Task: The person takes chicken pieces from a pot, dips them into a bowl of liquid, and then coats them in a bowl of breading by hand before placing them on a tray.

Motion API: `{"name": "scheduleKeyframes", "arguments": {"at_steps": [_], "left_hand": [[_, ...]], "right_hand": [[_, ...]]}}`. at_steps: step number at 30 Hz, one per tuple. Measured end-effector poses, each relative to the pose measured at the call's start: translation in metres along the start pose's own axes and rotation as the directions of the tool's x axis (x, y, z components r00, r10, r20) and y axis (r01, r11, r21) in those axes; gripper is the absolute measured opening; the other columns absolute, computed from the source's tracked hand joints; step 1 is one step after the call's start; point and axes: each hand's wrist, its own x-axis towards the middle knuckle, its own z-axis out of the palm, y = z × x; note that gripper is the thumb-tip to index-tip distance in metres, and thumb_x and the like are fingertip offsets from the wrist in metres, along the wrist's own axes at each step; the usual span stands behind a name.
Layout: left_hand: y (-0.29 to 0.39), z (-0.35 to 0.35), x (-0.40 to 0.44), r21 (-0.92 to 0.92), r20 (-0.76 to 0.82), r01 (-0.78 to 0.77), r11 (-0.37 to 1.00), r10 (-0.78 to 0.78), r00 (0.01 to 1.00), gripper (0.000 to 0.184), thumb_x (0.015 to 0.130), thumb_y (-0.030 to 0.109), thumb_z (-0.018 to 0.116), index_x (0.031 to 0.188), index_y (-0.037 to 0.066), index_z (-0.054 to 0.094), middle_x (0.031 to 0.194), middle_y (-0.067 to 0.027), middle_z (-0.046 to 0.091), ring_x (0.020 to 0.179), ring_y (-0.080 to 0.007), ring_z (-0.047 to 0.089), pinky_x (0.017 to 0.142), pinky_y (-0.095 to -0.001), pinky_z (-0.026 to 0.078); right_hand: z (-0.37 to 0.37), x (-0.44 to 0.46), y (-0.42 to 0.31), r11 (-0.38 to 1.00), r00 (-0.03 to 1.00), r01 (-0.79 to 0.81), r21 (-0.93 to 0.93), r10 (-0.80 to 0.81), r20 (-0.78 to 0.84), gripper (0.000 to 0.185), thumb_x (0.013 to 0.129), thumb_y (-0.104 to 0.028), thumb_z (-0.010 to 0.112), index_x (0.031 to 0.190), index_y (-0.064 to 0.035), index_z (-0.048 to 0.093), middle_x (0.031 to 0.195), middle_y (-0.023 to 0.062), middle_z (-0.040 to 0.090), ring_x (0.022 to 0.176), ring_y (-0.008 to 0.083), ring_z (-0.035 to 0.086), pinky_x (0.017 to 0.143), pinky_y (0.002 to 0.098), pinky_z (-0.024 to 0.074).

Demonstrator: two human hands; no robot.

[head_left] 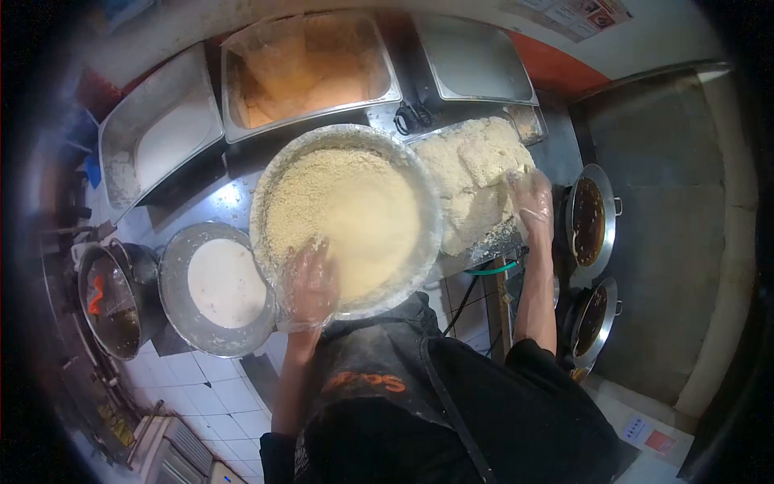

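A large metal bowl [425, 206] holds pale yellow crumbs [310, 189] with a smoother, powdery patch on the right. My left hand [310, 286], in a clear plastic glove, reaches over the bowl's near left rim, its fingers apart on the crumbs. To the right, crumb-coated pieces [476, 161] lie packed together on a tray. At the right edge of these pieces is my right hand [532, 198], also gloved. Its fingers are curled against the coating, and whatever lies between them is hidden.
Left of the crumb bowl stand a bowl of white liquid [227, 282] and a dark pot [113, 302]. Metal bins [310, 114] line the back, near black-handled scissors [413, 118]. Two pans of dark oil [588, 222] stand at the right.
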Motion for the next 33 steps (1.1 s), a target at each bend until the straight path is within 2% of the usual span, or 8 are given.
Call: {"name": "scheduleKeyframes", "arguments": {"at_steps": [3, 7, 14, 16, 19, 21, 26, 33], "left_hand": [[-0.017, 0.009, -0.006, 0.091, 0.074, -0.173, 0.981, 0.166, 0.983, 0.035, 0.086, 0.014, 0.064, 0.121, 0.008, 0.063, 0.125, -0.0156, 0.061, 0.117, -0.033, 0.057, 0.107, -0.0491, 0.039], [-0.011, 0.0, -0.008, -0.015, -0.041, -0.139, 0.99, 0.138, 0.99, 0.028, 0.084, 0.01, 0.067, 0.112, 0.006, 0.067, 0.123, -0.0141, 0.062, 0.117, -0.029, 0.057, 0.105, -0.0479, 0.041], [-0.028, -0.086, -0.039, -0.097, -0.328, 0.082, 0.992, -0.109, 0.938, 0.03, 0.083, 0.007, 0.068, 0.112, -0.001, 0.066, 0.112, -0.0164, 0.066, 0.106, -0.0295, 0.064, 0.095, -0.04, 0.049], [-0.065, -0.129, -0.054, -0.05, -0.513, 0.241, 0.969, -0.232, 0.826, 0.03, 0.087, 0.009, 0.066, 0.115, 0.0, 0.064, 0.114, -0.0162, 0.066, 0.107, -0.0308, 0.063, 0.095, -0.0397, 0.049], [-0.134, -0.202, -0.059, -0.087, -0.688, 0.614, 0.785, -0.493, 0.533, 0.033, 0.09, 0.014, 0.064, 0.12, 0.001, 0.062, 0.119, -0.0153, 0.064, 0.108, -0.0283, 0.062, 0.094, -0.0355, 0.048], [-0.199, -0.234, -0.072, -0.351, -0.644, 0.593, 0.725, -0.646, 0.409, 0.036, 0.088, 0.021, 0.067, 0.119, 0.003, 0.063, 0.114, -0.0158, 0.067, 0.104, -0.0263, 0.064, 0.094, -0.0348, 0.048], [-0.304, -0.278, -0.049, 0.101, -0.066, 0.745, 0.66, -0.742, 0.667, 0.039, 0.084, 0.032, 0.067, 0.113, 0.006, 0.067, 0.108, -0.0178, 0.068, 0.102, -0.0268, 0.067, 0.09, -0.0386, 0.05], [-0.357, -0.244, -0.02, 0.49, 0.231, 0.638, 0.594, -0.794, 0.562, 0.042, 0.082, 0.031, 0.066, 0.114, 0.005, 0.067, 0.113, -0.0208, 0.066, 0.106, -0.0319, 0.065, 0.09, -0.0425, 0.05]], "right_hand": [[0.017, -0.014, -0.053, 0.968, 0.988, 0.061, -0.242, -0.093, -0.125, 0.063, 0.092, -0.042, 0.058, 0.138, -0.0015, 0.045, 0.136, 0.025, 0.05, 0.125, 0.0376, 0.05, 0.107, 0.0436, 0.0388], [0.082, -0.007, -0.03, 0.667, 0.936, 0.343, -0.662, -0.3, 0.183, 0.058, 0.097, -0.042, 0.042, 0.139, -0.0032, 0.046, 0.143, 0.0201, 0.046, 0.135, 0.036, 0.039, 0.114, 0.0441, 0.0277], [0.073, 0.014, -0.019, 0.764, 0.811, 0.581, -0.281, -0.518, 0.271, 0.055, 0.099, -0.036, 0.045, 0.139, 0.0019, 0.044, 0.142, 0.0238, 0.046, 0.136, 0.0352, 0.039, 0.113, 0.0394, 0.0276], [0.073, -0.013, -0.059, 0.963, 0.967, 0.239, -0.125, -0.225, 0.12, 0.057, 0.099, -0.037, 0.048, 0.14, 0.0027, 0.042, 0.142, 0.0256, 0.045, 0.134, 0.0373, 0.041, 0.111, 0.0415, 0.0293], [0.089, -0.044, -0.096, 0.941, 0.939, 0.325, -0.091, -0.333, -0.084, 0.06, 0.099, -0.04, 0.048, 0.14, 0.0037, 0.042, 0.141, 0.0267, 0.045, 0.132, 0.0401, 0.042, 0.11, 0.0441, 0.03], [0.103, -0.042, -0.092, 0.828, 0.845, 0.499, -0.256, -0.53, -0.066, 0.059, 0.099, -0.038, 0.051, 0.14, 0.004, 0.042, 0.141, 0.0269, 0.045, 0.13, 0.0418, 0.043, 0.109, 0.0447, 0.03], [0.11, -0.119, -0.21, 0.844, 0.862, 0.495, 0.205, -0.506, 0.003, 0.05, 0.098, -0.026, 0.054, 0.14, -0.0016, 0.043, 0.141, 0.0204, 0.047, 0.128, 0.0343, 0.046, 0.108, 0.0418, 0.0318], [0.126, -0.167, -0.248, 0.828, 0.852, 0.494, 0.266, -0.522, 0.044, 0.054, 0.098, -0.028, 0.055, 0.144, -0.005, 0.039, 0.139, 0.0204, 0.048, 0.127, 0.0322, 0.048, 0.107, 0.0412, 0.0335]]}}
